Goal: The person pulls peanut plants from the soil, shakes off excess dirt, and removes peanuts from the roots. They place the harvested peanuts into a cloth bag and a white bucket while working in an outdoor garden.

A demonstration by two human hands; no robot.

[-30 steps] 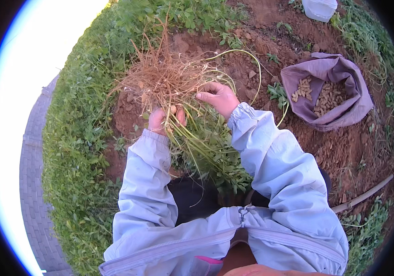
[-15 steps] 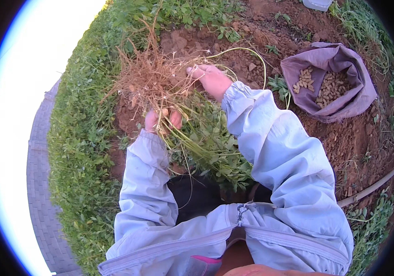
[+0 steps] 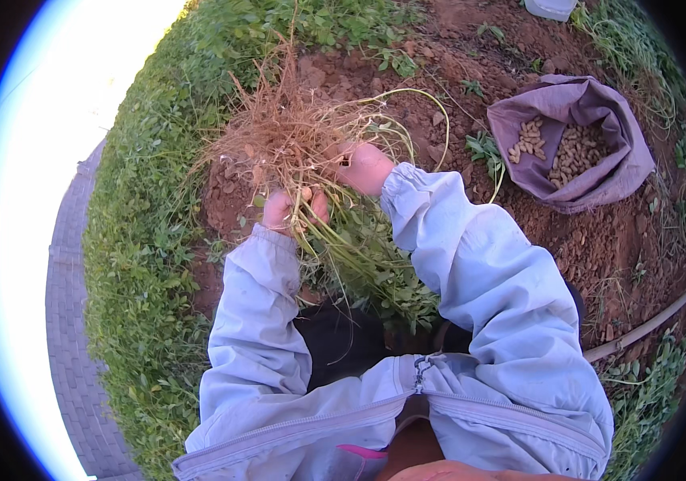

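A bundle of uprooted peanut plants lies across my lap side, its tangled brown roots (image 3: 279, 132) pointing away from me and its green stems and leaves (image 3: 383, 268) toward me. My left hand (image 3: 291, 210) is closed round the stems just below the roots. A pale peanut pod (image 3: 306, 193) shows by its fingers. At the right side of the roots is my right hand (image 3: 365, 168), its fingers curled in among the strands. Roots hide the fingertips, and whatever they pinch cannot be made out.
To the right on reddish soil (image 3: 599, 256) stands an open purple sack (image 3: 639, 160) with loose peanuts (image 3: 579, 152) inside. A pale container (image 3: 551, 8) sits at the far edge. Green plants (image 3: 146, 264) grow along the left, and a stick-like pole (image 3: 639, 329) lies at lower right.
Both hands and the root bundle have shifted slightly to the right. My right hand has come lower and nearer to my left, its fingers now deeper in the roots.
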